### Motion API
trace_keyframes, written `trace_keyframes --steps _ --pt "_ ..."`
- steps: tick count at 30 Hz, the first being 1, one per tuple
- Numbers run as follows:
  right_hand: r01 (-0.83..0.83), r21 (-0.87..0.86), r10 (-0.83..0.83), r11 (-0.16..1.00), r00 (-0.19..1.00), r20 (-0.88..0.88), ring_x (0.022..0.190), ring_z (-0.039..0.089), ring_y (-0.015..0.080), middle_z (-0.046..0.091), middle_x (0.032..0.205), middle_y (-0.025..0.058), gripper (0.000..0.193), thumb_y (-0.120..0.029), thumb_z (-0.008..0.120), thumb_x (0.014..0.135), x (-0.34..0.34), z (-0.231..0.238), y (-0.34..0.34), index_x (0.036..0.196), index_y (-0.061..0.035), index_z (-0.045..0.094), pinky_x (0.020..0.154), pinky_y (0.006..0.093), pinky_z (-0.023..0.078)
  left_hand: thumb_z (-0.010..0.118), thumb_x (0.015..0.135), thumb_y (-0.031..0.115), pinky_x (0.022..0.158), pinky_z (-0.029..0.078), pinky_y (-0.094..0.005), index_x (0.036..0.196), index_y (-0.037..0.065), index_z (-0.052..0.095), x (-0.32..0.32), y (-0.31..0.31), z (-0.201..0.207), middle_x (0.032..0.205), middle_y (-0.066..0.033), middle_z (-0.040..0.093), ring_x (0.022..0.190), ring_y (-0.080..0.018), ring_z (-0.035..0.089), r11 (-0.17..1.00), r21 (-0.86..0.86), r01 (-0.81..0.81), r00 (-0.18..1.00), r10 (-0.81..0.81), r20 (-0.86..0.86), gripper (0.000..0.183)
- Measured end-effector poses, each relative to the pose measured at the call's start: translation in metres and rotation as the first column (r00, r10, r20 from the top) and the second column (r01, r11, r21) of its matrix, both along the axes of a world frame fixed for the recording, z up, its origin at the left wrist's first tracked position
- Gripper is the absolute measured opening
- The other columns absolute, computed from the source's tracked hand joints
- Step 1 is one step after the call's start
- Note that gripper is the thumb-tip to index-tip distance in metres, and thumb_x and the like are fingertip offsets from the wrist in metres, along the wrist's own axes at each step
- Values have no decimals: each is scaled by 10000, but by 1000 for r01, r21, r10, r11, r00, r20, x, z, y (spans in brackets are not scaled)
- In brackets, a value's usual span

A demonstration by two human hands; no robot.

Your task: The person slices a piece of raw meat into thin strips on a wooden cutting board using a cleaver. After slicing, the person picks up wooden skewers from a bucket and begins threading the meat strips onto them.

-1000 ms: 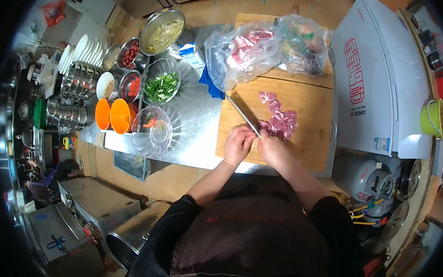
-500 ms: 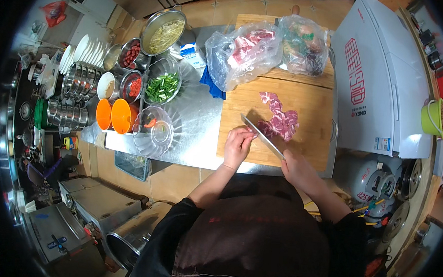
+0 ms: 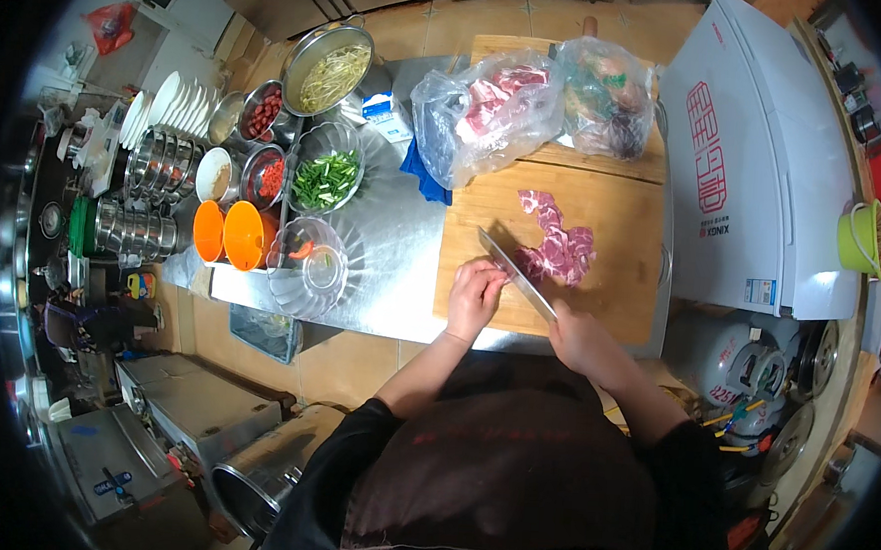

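directly under the knife (image 3: 527, 289), wooden board (image 3: 614, 294); beyond, tiled floor (image 3: 473, 26)

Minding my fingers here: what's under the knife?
The wooden cutting board shows around the knife in the right hand; raw meat and the left hand are close by the blade. Whatever sits directly beneath the blade is covered.

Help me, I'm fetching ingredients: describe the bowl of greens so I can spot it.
On the metal table, look left of the cutting board. Left of the blue cloth stands the bowl. Its chopped greens set it apart from the clear bowl nearer the apron.
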State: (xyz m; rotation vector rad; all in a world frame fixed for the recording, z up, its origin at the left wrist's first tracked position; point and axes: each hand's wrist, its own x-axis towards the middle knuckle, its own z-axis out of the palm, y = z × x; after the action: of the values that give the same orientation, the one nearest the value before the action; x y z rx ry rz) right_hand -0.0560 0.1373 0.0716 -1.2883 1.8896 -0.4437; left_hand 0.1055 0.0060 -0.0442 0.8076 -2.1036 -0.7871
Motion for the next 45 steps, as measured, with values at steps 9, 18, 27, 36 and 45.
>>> trace_keyframes --steps 9,18,27,36,45 --pt "40 -96 -47 995 997 -69 740 637 447 649 779 254 171 -140 509 929 24 -49 -56 1037 -8 513 644 538 491 701 829 40 794 504 -375 931 77 686 4 3 -1 999 -93 620 960 -293 599 999 -19 41 999 -40 30 110" --pt "82 -110 -84 991 996 -18 816 625 460 634 818 261 127 -126 508 915 -5 -20 20 970 -13 497 697 550 476 721 818 40 822 493 -372 955 80 675 10 2 -5 999 -91 623 949 -287 594 998 56 7 999 -4 -43 150" --pt "-26 3 27 1000 999 -21 753 623 457 628 783 277 159 -138 524 918 2 4 -20 987 3 501 661 552 478 721 812 50 818 489 -381 931 72 660 9 1 -7 995 -100 630 946 -303 592 999 34 15 1000 -15 -2 136" --pt "-14 -45 13 999 1000 -22 762 640 467 647 778 281 171 -116 493 906 5 1 -2 1015 13 518 701 564 499 713 809 60 834 484 -391 891 72 667 7 3 -2 981 -98 631 954 -309 589 1000 27 -6 1000 6 -6 95" --pt "-11 -4 11 1000 996 -88 766 645 451 649 801 275 200 -164 508 925 27 -47 -60 1056 -13 518 684 560 495 708 824 61 821 489 -384 897 67 675 9 4 1 987 -102 625 953 -303 593 999 48 -5 1000 4 17 80"
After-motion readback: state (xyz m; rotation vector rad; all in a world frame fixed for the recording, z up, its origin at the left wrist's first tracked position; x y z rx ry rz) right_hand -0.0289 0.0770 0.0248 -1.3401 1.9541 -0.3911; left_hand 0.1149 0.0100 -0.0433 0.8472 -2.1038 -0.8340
